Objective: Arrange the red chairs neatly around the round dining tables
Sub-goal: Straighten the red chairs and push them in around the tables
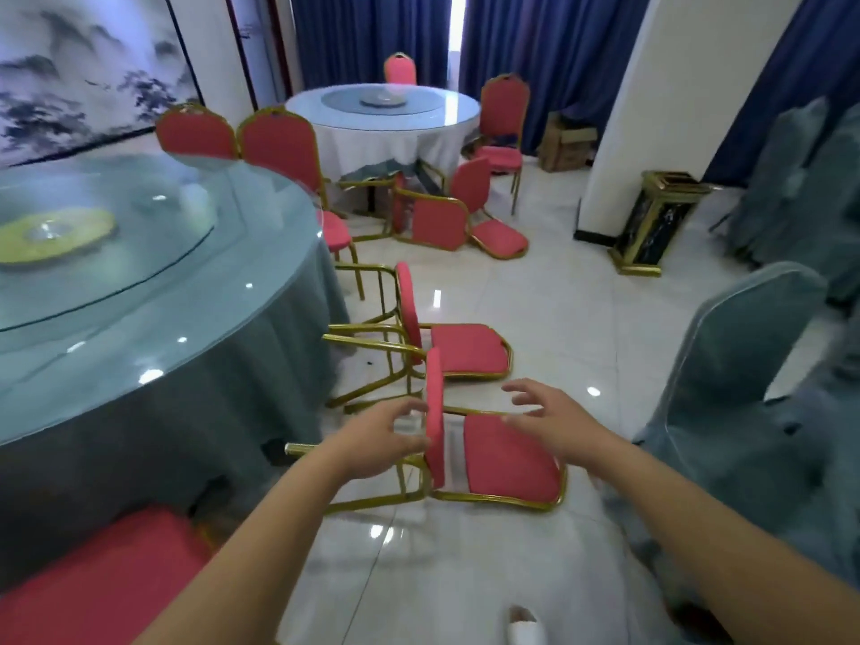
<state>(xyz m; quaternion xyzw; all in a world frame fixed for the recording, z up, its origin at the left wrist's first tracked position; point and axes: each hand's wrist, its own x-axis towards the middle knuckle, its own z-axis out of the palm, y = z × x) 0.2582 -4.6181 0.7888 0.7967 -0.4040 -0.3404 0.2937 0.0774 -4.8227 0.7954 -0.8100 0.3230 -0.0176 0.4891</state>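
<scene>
As both arms reached forward and down, we found the left hand [386,439] with thumb and fingers parted in a loose curve, right at the upturned seat of the nearest fallen chair [507,460]. Blur kept us from telling whether it touched the pad. We found the right hand [554,421] spread-fingered above the same chair's backrest, gripping nothing. The two hands were apart, one on either side of the seat.

We recorded this chair lying on its back on the white tiled floor [581,318], backrest flat, seat standing on edge, gold legs pointing left toward the near round table [186,318]. Just beyond it a second fallen chair [465,349] lay in the same attitude. Farther on, between the two tables, we noted a third chair [440,223] and a fourth chair [500,237], close together and both off their feet; whether they touched we could not make out.

At the near round table, draped in grey-green cloth under a glass turntable [93,235], an upright red chair [198,132] and its neighbour [279,139] stood side by side at the far edge. A red seat [102,579] showed at the bottom left. At the far round table [386,114], clothed in white, a right-hand chair [505,114] and a rear chair [400,69] stood upright. Grey-covered chairs [726,388] lined the right side. A gold-trimmed black bin [656,225] stood at the foot of a white pillar [651,109], with a cardboard box [565,142] beyond it, before blue curtains [372,34].
</scene>
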